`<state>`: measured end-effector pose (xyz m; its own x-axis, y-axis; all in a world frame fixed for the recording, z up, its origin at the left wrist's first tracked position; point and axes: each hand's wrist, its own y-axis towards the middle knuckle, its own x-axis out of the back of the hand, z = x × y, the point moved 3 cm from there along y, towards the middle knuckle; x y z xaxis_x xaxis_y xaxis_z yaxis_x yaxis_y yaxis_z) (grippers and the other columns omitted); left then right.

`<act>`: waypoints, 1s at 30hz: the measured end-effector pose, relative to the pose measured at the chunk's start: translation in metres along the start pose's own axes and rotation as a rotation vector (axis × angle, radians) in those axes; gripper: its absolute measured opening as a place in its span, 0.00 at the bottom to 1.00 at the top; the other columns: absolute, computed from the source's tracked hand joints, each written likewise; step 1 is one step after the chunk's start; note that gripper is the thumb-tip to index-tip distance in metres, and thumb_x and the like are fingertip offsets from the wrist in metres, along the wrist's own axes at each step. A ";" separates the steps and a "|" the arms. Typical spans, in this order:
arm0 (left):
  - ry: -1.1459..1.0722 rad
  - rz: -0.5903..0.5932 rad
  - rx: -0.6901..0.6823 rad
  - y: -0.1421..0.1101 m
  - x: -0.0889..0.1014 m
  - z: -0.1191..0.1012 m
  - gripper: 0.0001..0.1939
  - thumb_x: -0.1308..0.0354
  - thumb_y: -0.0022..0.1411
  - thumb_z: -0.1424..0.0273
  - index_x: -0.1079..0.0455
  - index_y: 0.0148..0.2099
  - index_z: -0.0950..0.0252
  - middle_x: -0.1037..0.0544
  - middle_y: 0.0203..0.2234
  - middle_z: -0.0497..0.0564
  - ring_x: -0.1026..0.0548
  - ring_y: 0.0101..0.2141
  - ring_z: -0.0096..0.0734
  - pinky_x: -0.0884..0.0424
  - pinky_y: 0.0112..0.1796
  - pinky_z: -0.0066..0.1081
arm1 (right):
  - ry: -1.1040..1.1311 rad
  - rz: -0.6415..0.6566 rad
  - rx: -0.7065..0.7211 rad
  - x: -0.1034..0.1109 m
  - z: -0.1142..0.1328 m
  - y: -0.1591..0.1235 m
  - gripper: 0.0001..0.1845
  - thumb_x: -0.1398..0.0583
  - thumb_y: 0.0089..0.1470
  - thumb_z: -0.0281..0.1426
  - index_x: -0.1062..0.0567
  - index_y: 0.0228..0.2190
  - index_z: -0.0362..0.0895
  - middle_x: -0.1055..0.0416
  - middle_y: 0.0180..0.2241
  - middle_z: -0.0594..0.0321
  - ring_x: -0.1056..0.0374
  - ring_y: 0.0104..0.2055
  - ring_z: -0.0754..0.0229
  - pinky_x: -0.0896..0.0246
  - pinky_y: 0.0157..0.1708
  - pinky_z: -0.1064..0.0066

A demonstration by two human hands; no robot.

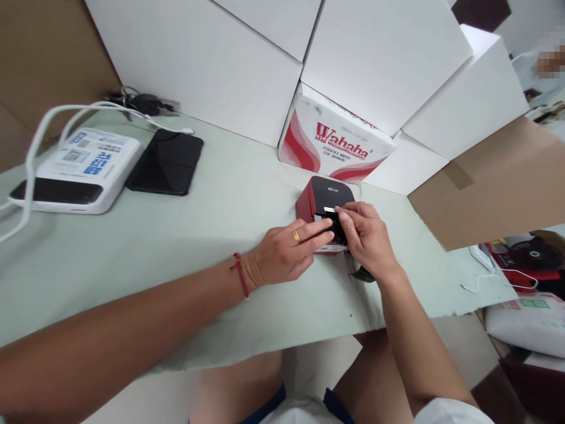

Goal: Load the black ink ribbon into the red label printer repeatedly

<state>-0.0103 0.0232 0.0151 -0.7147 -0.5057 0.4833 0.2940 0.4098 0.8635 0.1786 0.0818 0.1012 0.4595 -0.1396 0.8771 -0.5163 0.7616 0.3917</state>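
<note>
A small red and black label printer (pixel 320 197) stands on the pale green table (pixel 185 247), near its front edge. My left hand (pixel 286 253), with a gold ring and a red wrist cord, reaches in from the left; its fingers are pinched at the printer's front slot on a white label. My right hand (pixel 366 235) curls over the printer's front from the right, fingers closed against the black part by the slot. What lies under the fingers is hidden.
White boxes (pixel 212 59) and a red-printed Wahaha carton (pixel 335 141) line the back of the table. At the left lie a white device (pixel 83 168) with a white cable, a black phone (pixel 168 162) and keys. A brown cardboard flap (pixel 489 182) rises at right, clutter beyond it.
</note>
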 end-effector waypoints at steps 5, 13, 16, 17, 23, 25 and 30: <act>-0.026 -0.099 0.266 -0.003 0.000 0.014 0.27 0.47 0.66 0.80 0.30 0.65 0.61 0.21 0.60 0.59 0.19 0.57 0.44 0.17 0.56 0.43 | -0.011 -0.019 -0.068 -0.006 0.000 -0.003 0.28 0.49 0.77 0.44 0.13 0.40 0.48 0.20 0.43 0.54 0.29 0.45 0.54 0.30 0.49 0.60; -0.065 -0.053 0.222 -0.004 -0.003 0.019 0.26 0.48 0.64 0.84 0.23 0.60 0.64 0.22 0.49 0.56 0.22 0.41 0.32 0.19 0.41 0.32 | 0.046 -0.039 -0.068 -0.009 -0.001 -0.007 0.26 0.49 0.77 0.42 0.12 0.43 0.47 0.20 0.43 0.54 0.29 0.45 0.54 0.31 0.49 0.59; -0.048 -0.058 0.206 -0.005 -0.003 0.020 0.27 0.48 0.65 0.84 0.23 0.60 0.62 0.21 0.50 0.57 0.21 0.45 0.35 0.19 0.42 0.34 | 0.040 -0.097 -0.078 -0.013 0.001 -0.012 0.24 0.47 0.76 0.41 0.13 0.49 0.47 0.19 0.46 0.53 0.27 0.49 0.52 0.30 0.55 0.56; -0.026 -0.065 0.195 -0.005 -0.002 0.019 0.26 0.47 0.65 0.83 0.22 0.60 0.61 0.20 0.51 0.57 0.20 0.45 0.36 0.18 0.43 0.35 | 0.035 -0.118 -0.072 -0.014 0.002 -0.015 0.24 0.47 0.76 0.41 0.13 0.51 0.47 0.18 0.47 0.52 0.27 0.51 0.52 0.29 0.56 0.55; -0.074 -0.064 0.060 -0.005 -0.001 0.012 0.24 0.48 0.65 0.82 0.26 0.60 0.62 0.16 0.58 0.58 0.16 0.51 0.38 0.16 0.50 0.37 | 0.044 -0.087 -0.007 -0.011 0.006 -0.036 0.21 0.44 0.75 0.41 0.16 0.56 0.49 0.20 0.60 0.53 0.25 0.61 0.50 0.28 0.64 0.51; -0.094 -0.052 0.056 -0.004 -0.001 0.010 0.25 0.49 0.65 0.82 0.29 0.61 0.63 0.15 0.58 0.59 0.14 0.53 0.38 0.16 0.49 0.34 | 0.050 -0.073 0.019 -0.008 0.007 -0.042 0.20 0.43 0.75 0.39 0.17 0.58 0.48 0.20 0.61 0.53 0.25 0.63 0.50 0.27 0.64 0.51; -0.065 -0.039 0.138 0.000 0.000 0.010 0.25 0.49 0.62 0.82 0.33 0.60 0.62 0.13 0.55 0.55 0.11 0.42 0.34 0.19 0.37 0.29 | 0.079 -0.100 0.026 -0.001 0.013 -0.050 0.17 0.43 0.75 0.37 0.17 0.55 0.50 0.19 0.59 0.54 0.24 0.62 0.51 0.27 0.64 0.50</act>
<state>-0.0166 0.0302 0.0135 -0.7651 -0.4747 0.4351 0.1782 0.4932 0.8514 0.1947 0.0356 0.0842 0.5644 -0.1627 0.8093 -0.4832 0.7298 0.4837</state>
